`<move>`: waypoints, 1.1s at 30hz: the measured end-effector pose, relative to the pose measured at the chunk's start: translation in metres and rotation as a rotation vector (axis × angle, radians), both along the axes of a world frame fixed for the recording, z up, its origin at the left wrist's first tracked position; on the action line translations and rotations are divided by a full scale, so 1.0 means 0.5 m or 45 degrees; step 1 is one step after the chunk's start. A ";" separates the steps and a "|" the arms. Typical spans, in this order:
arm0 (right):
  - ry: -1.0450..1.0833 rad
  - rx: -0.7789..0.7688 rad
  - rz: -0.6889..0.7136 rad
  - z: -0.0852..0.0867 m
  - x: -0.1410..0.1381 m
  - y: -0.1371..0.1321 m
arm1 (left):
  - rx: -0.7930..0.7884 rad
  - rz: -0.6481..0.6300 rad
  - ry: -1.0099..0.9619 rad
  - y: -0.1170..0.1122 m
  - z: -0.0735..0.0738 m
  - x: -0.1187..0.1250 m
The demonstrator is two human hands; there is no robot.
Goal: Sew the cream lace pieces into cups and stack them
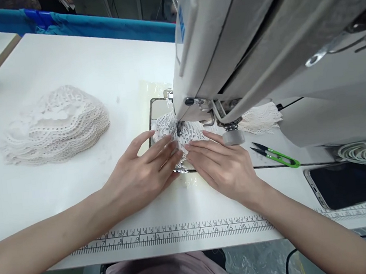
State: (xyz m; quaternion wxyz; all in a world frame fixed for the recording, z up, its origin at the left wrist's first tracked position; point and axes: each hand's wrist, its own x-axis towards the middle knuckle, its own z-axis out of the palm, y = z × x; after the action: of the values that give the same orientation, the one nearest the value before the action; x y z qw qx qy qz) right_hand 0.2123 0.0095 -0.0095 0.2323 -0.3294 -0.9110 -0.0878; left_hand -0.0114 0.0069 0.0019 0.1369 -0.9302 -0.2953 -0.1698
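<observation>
A gathered piece of white lace [190, 129] lies under the presser foot [179, 128] of a sewing machine [212, 42]. My left hand [144, 171] rests palm down at its near left side, fingers stretched and slightly spread, fingertips touching the lace. From the right, my right hand [225, 163] lies low with extended fingers pointing left, their tips on the near edge of the lace. Both thumbs are partly hidden, and I cannot see a grip on the fabric. More white lace [261, 118] lies behind the machine head to the right.
A pile of white lace pieces [61, 128] sits on the left of the white table [123, 65]. Green thread snips [274, 154], a phone [348, 184] and a coiled cord [364, 153] lie right of my right hand. A printed ruler [186, 232] runs along the front edge.
</observation>
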 end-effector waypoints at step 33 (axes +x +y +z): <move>-0.055 0.057 -0.097 -0.013 0.001 0.023 | -0.259 0.087 -0.107 0.031 -0.012 -0.008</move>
State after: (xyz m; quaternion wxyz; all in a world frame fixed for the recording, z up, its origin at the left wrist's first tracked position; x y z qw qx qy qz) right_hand 0.2130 0.0209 -0.0161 0.2164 -0.3565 -0.9004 -0.1239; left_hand -0.0154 0.0222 -0.0041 0.0350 -0.9207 -0.3480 -0.1732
